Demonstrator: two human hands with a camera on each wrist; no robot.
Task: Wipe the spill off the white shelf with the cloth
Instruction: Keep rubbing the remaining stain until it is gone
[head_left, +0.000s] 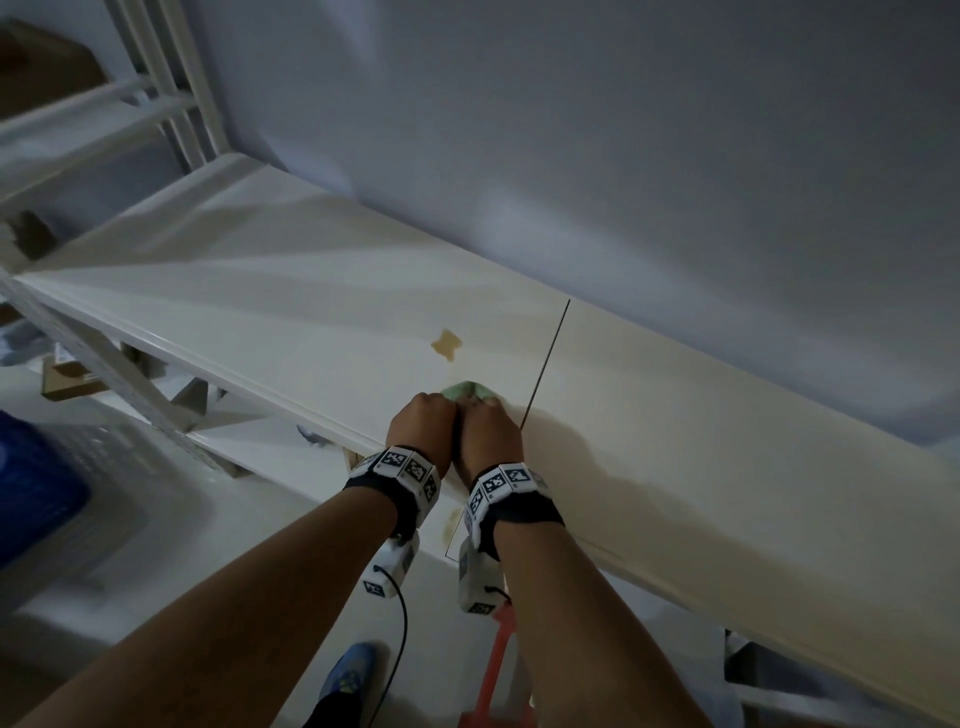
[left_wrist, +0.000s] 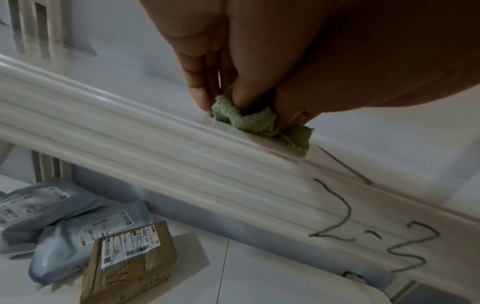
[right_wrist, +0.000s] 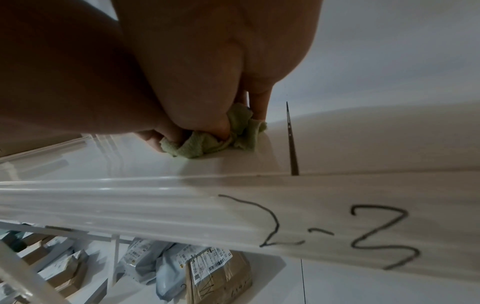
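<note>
A crumpled green cloth (head_left: 470, 391) lies on the white shelf (head_left: 270, 312) near its front edge. Both hands grip it side by side: my left hand (head_left: 422, 422) and my right hand (head_left: 488, 431), fingers curled into the fabric. The left wrist view shows the cloth (left_wrist: 246, 121) bunched under my fingers (left_wrist: 200, 96) at the shelf's rim. The right wrist view shows the cloth (right_wrist: 207, 142) pinched against the shelf top. A tan spill (head_left: 447, 344) sits on the shelf just beyond the cloth, apart from it.
A dark seam (head_left: 545, 364) crosses the shelf right of the hands. The shelf's front lip bears handwritten "2-3" (right_wrist: 337, 232). Parcels (left_wrist: 124, 261) lie on the lower shelf. A wall (head_left: 623, 156) backs the shelf; a red stool (head_left: 493, 675) stands below.
</note>
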